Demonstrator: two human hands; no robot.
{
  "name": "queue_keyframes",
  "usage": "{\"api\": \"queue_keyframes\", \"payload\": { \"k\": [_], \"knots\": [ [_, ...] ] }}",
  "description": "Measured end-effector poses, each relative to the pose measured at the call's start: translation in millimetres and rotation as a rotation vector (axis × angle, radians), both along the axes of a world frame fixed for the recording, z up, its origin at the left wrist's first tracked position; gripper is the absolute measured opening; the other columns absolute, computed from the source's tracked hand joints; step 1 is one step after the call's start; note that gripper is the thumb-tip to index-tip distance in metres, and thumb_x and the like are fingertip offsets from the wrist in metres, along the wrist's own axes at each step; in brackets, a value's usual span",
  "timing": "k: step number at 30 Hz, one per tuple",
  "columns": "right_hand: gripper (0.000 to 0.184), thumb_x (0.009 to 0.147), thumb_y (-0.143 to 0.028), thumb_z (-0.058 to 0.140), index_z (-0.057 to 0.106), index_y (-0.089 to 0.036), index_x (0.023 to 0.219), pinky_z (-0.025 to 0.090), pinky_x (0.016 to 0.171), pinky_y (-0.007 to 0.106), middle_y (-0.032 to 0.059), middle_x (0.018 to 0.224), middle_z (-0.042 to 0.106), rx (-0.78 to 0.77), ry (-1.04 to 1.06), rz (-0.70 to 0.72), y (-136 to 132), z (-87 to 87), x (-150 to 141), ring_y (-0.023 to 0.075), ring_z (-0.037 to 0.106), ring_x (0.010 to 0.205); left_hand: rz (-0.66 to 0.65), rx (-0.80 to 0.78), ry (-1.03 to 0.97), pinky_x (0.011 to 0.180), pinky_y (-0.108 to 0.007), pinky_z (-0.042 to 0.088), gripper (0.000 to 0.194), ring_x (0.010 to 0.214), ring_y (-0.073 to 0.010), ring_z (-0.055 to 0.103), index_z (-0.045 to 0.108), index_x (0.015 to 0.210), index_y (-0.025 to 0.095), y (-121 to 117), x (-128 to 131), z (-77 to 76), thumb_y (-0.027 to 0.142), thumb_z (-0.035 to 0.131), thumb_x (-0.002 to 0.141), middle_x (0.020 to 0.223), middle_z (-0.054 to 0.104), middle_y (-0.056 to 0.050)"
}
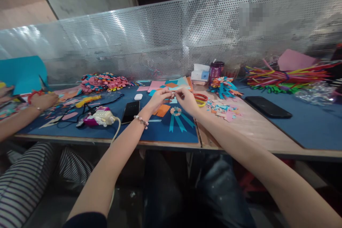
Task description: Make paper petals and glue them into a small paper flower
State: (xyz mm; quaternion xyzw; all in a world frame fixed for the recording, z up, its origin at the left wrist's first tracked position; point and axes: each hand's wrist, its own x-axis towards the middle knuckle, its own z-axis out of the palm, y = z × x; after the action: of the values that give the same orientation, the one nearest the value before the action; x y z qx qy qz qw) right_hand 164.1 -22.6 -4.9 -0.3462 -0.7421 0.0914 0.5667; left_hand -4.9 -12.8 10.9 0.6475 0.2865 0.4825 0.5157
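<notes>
The left hand [161, 97] and right hand [186, 98] pinched a small piece [173, 92]; the paper rosette [176, 113] lay bodyward, nearer the right

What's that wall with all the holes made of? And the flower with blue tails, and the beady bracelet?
Wall with holes: probably metal; it's silvery and shiny, with bright streaks of light.
Flower with blue tails: looks like matte paper, flat with crisp, notched ends.
Bracelet: smooth-looking beads, maybe plastic or stone; they're too small to tell.
</notes>
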Motion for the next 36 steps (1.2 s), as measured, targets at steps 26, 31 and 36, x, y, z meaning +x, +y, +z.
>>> {"api": "queue_keyframes", "payload": {
  "k": [26,31,36],
  "knots": [
    [0.021,0.092,-0.025,0.045,0.065,-0.019,0.097,0.046,0.078,0.029,0.0082,0.094,0.067,0.172,-0.282,-0.259,-8,0.1,1,0.02,0.061,0.09,0.031,0.077,0.026,0.075,-0.029,0.049,0.014,0.079,-0.0131,0.059,0.061,0.083,0.017,-6,4,3.2,0.03,0.063,0.079,0.083,0.059,-0.003],
    [0.021,0.093,-0.027,0.045,0.064,-0.019,0.097,0.045,0.074,0.027,0.0077,0.093,0.066,0.192,-0.332,-0.28,-10,0.2,1,0.0192,0.06,0.09,0.033,0.077,0.005,0.073,-0.028,0.049,0.012,0.078,-0.0131,0.058,0.06,0.083,0.018,-6,4,2.5,0.028,0.063,0.077,0.082,0.058,-0.002],
    [0.023,0.094,-0.024,0.042,0.065,-0.02,0.097,0.042,0.067,0.026,0.0085,0.097,0.066,0.218,-0.479,-0.328,-13,2.4,3,0.0196,0.059,0.093,0.033,0.041,-0.015,0.075,-0.028,0.049,0.011,0.076,-0.0123,0.058,0.061,0.08,0.017,-8,5,4.1,0.027,0.064,0.075,0.082,0.058,-0.002]
  ]
}}
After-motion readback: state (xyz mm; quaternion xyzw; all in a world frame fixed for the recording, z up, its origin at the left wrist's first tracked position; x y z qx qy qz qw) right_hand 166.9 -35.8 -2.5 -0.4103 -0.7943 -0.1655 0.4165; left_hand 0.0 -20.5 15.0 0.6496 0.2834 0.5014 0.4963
